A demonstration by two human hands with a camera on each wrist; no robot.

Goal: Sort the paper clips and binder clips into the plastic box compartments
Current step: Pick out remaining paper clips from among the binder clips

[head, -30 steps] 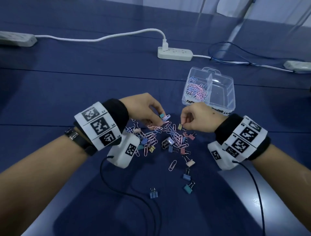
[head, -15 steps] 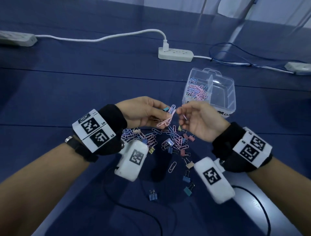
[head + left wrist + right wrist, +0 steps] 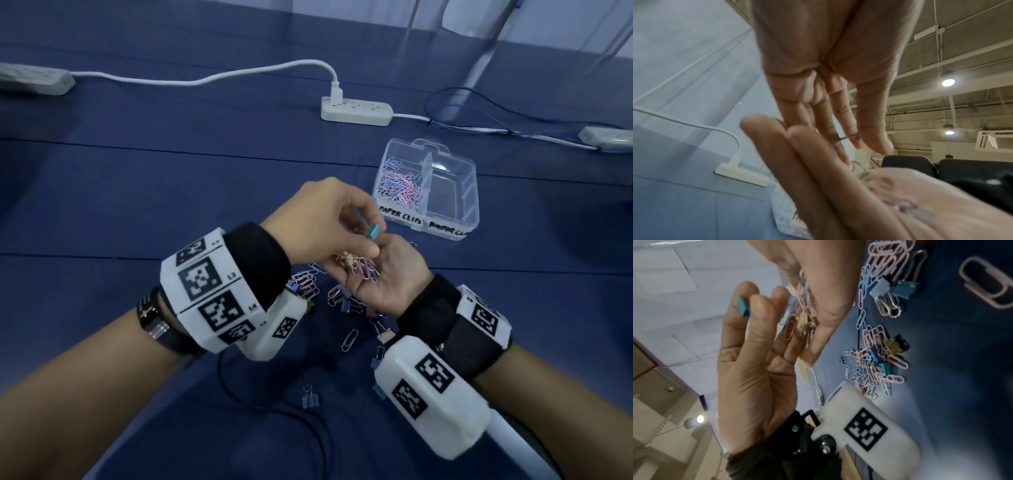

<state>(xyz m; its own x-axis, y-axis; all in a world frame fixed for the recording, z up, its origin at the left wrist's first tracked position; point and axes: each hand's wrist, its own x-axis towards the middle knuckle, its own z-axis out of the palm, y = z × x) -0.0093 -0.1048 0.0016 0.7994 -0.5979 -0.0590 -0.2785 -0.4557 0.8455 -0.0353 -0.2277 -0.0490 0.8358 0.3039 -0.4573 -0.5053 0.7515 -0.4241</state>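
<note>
Paper clips and binder clips lie mixed in a loose heap (image 3: 329,294) on the blue tabletop (image 3: 171,205) at lower centre of the head view, partly behind the wrists. Just above it, the left hand (image 3: 322,222) pinches a teal binder clip (image 3: 372,232) between fingertips. Directly right, the right hand (image 3: 383,274) lies palm up, fingers relaxed, cradling a bunch of pastel paper clips (image 3: 363,270) with a small gold clip among them. Further right, in the upper right of the frame, stands the plastic box (image 3: 469,192); its left compartment holds paper clips, its right one looks empty. Judgement: separation is under way. Recommend keeping the palm level, lifting stray binder clips out singly, then tipping the paper clips low over the left compartment.
</note>
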